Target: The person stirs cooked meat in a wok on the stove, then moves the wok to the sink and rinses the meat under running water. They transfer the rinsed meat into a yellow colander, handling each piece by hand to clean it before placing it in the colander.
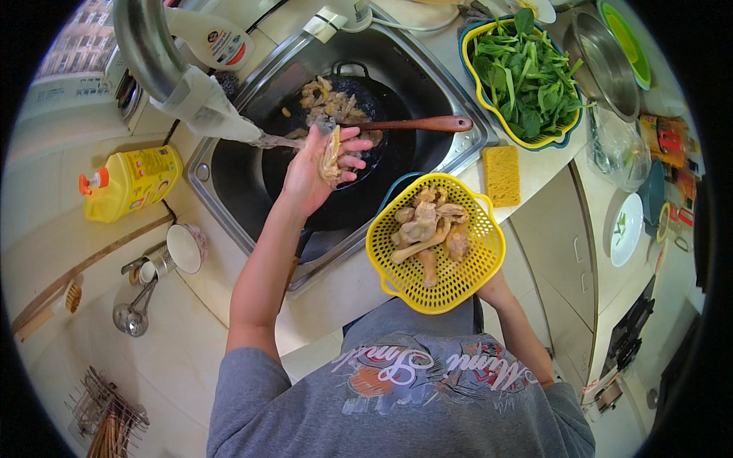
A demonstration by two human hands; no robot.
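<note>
My left hand [309, 172] is palm up over the sink with its fingers spread. A pale yellowish piece of chicken [330, 156] lies across its fingers. Water [280, 141] runs onto the hand from a tap [146, 51] whose spout is wrapped in white material [206, 106]. Below it, a dark wok [395, 103] in the sink holds more meat pieces [338, 103] and a utensil with a wooden handle [418, 123]. My right hand [495, 288] supports a yellow perforated basket [401, 286] from beneath, its fingers mostly hidden. Several chicken pieces [426, 226] sit in the basket.
The steel sink rim [223, 212] surrounds the wok. To the right are a yellow sponge [501, 176] and a basket of green leaves [521, 80]. A yellow pump bottle [134, 180] and a bowl [186, 247] stand left. Beyond the leaves is a steel basin [601, 63].
</note>
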